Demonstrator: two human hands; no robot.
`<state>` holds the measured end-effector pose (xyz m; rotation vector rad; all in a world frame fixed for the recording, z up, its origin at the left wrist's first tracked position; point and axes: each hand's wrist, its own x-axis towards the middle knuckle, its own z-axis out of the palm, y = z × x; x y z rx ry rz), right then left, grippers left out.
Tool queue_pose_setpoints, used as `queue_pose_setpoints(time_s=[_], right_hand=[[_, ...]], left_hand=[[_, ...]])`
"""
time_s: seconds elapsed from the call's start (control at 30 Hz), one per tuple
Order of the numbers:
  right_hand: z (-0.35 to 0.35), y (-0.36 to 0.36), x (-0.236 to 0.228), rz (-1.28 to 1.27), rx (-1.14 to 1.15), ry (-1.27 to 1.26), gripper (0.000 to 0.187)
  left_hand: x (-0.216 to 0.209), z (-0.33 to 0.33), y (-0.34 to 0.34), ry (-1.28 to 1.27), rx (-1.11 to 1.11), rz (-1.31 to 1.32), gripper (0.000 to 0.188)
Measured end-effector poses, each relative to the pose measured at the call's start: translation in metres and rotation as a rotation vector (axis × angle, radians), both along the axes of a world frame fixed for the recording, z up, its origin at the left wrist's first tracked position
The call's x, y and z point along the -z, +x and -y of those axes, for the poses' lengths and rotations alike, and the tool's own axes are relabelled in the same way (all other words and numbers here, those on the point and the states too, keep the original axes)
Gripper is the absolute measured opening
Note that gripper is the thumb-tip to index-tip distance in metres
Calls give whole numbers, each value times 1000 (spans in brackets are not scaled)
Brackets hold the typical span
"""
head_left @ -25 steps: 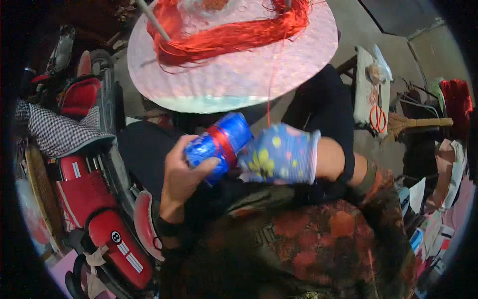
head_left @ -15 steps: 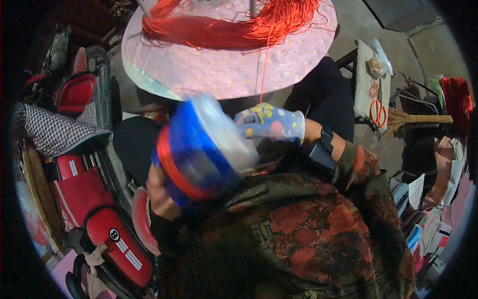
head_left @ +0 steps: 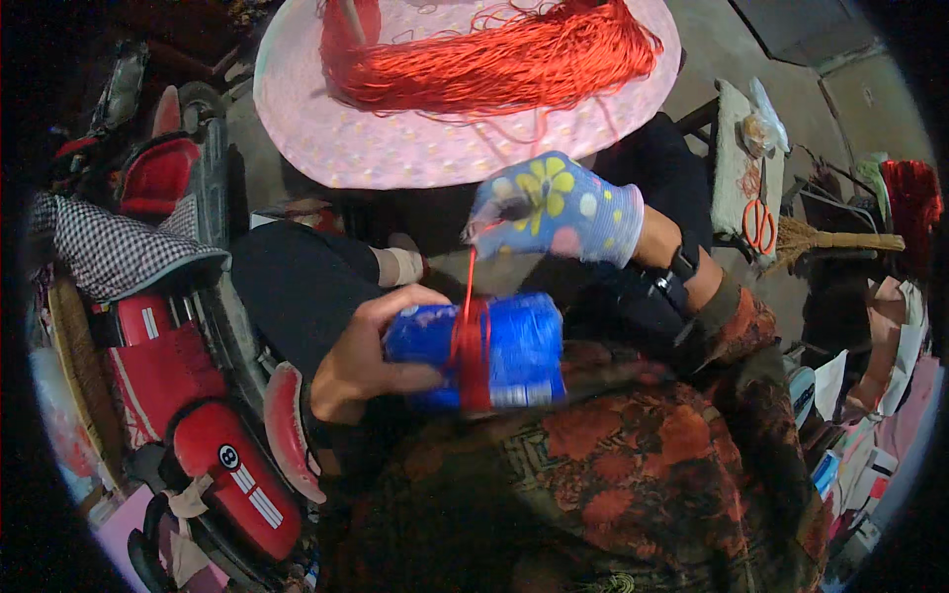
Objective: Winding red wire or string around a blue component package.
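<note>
My bare left hand grips the left end of a shiny blue pack at my lap, thumb in front and fingers behind. Red cord is wound round the pack's middle in several turns. From it a single strand rises to my right hand, which wears a blue flowered glove and is pinched on the cord. Beyond, a large loose skein of red cord lies on a pink round top, and a strand runs from it down to the glove.
A rod stands inside the skein. To the right, orange-handled scissors lie on a pale bench, beside a straw broom. A red vehicle with a checked cover stands close on the left.
The blue pack has turned from tilted to nearly level, and its white end no longer shows. My gloved right hand has moved up and slightly right, with cord stretched between it and the pack.
</note>
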<state>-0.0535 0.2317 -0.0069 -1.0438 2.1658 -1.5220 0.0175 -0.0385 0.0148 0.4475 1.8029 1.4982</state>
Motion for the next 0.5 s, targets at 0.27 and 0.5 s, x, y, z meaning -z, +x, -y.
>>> queue_pose_setpoints(time_s=[0.27, 0.5], right_hand=[[-10, 51, 4, -306, -200, 223, 15], [-10, 2, -20, -204, -119, 95, 24]], left_hand=[[4, -23, -1, 442, -897, 205, 58], [6, -22, 2, -158, -65, 13, 63]])
